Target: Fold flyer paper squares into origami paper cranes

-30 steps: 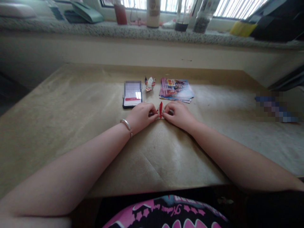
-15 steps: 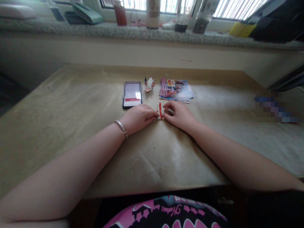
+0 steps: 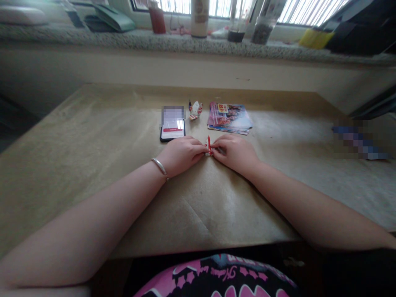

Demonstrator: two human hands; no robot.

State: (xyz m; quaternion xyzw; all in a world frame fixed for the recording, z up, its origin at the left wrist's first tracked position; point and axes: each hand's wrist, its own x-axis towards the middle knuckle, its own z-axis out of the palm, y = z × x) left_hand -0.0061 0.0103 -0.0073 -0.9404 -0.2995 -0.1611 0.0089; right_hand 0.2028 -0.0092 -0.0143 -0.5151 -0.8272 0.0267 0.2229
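Note:
A small folded piece of paper (image 3: 208, 144), white with a red pointed strip, lies on the table between my fingertips. My left hand (image 3: 185, 152), with a silver bangle at the wrist, pinches its left edge. On the other side, my right hand (image 3: 236, 152) has thumb and fingers closed on the right edge. The fingers hide parts of the folds. Just beyond my left hand lies a phone (image 3: 172, 135) with its screen lit. A folded paper shape (image 3: 195, 110) with striped points stands behind, beside a stack of printed leaflets (image 3: 229, 115).
The table (image 3: 93, 165) has a tan cover and its front edge is close to my body. A blurred bluish item (image 3: 359, 142) lies at the right. Bottles (image 3: 199, 18) and jars line the stone windowsill (image 3: 133, 39) at the back.
My right hand's fingers have closed in on the folded paper's right edge, and the paper looks narrower. My left hand has shifted slightly to the right.

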